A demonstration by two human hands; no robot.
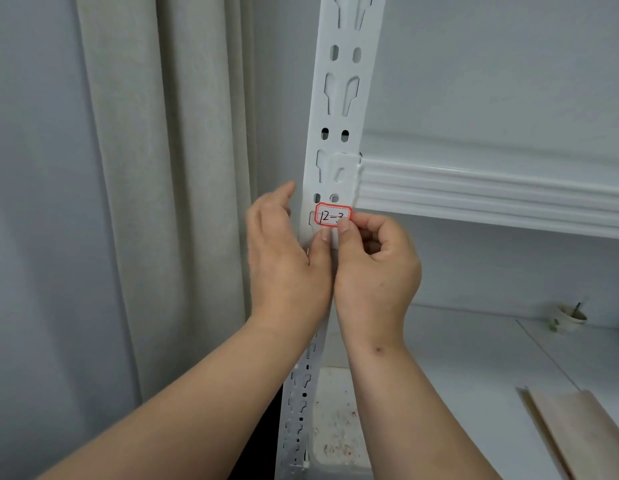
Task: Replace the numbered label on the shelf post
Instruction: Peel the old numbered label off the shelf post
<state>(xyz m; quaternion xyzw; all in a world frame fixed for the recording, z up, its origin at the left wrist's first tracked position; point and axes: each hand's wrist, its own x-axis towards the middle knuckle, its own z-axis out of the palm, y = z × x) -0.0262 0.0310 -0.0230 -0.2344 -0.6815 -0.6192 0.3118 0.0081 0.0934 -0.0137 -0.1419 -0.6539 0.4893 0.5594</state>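
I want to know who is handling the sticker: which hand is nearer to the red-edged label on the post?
The right hand: its fingertips pinch the label's lower right corner. The left hand is below and left, thumb just under the label.

Right hand [373, 261] pinching label [332, 215] against post [339, 109]

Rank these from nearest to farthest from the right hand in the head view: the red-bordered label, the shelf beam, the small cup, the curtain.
From the right hand:
1. Red-bordered label, pinched at its fingertips on the post.
2. Shelf beam, up and right.
3. Small cup, far right on the lower shelf.
4. Curtain, far left, past the other hand.
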